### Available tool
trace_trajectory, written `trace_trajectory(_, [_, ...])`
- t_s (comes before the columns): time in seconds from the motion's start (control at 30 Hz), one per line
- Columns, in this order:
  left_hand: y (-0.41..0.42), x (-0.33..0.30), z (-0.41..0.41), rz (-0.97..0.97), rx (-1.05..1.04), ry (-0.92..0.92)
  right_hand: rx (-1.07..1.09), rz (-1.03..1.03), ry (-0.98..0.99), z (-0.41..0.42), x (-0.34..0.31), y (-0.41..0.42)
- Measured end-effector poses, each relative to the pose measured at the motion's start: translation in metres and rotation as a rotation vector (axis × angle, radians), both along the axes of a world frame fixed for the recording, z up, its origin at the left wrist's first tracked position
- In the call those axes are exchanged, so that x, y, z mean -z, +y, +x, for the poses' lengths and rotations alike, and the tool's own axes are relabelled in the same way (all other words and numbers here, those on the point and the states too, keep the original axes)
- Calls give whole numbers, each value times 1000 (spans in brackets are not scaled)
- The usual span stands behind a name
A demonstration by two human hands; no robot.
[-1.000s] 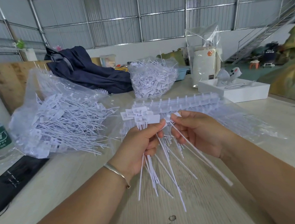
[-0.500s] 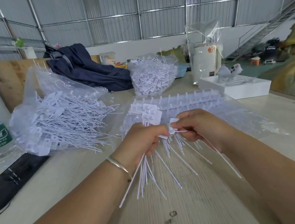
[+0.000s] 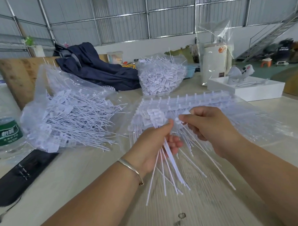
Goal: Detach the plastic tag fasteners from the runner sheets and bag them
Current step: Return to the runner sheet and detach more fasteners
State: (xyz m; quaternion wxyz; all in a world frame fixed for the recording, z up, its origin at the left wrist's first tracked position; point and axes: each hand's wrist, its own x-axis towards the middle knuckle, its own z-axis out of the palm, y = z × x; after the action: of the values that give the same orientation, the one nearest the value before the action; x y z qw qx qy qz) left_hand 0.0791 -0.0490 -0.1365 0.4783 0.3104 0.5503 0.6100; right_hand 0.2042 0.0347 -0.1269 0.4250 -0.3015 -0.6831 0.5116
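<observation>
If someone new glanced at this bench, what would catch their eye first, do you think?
Probably the two hands at centre: the left hand grips a fan of white fasteners while the right hand pinches one at its head. Next, the big clear bag stuffed with fasteners at left, and a dark jacket heaped behind it.

Bright, even daylight; soft shadows, wide-angle bending at edges, slight motion blur.

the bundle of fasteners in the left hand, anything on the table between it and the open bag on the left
Nothing visible does. The left hand grips the bundle of fasteners above bare table, and the open bag lies up and to the left with its mouth toward the hands. The water bottle and black object sit farther left, off that path.
</observation>
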Motion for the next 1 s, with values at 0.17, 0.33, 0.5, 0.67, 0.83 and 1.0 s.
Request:
trace_trajectory(0.17, [-3, -2, 5, -3, 82, 13, -51, -51, 106, -2, 1, -4])
trace_trajectory(0.33, [-3, -1, 5, -10, 108, 86, -51, -91, 140, -3, 3, -3])
trace_trajectory(0.5, [-3, -4, 7, -9, 189, 38, 115, 120, -6, -4, 8, -2])
trace_trajectory(0.67, [-1, -14, 3, 134, -7, -65, -354, -228, 36, -10, 0, -19])
trace_trajectory(0.83, [-5, -27, 2, 153, -315, 10, -755, -409, -17, -16, 3, -37])
trace_trajectory(1.0, [-14, -35, -5, 52, -451, 377, -851, -485, -65, -21, -6, -47])
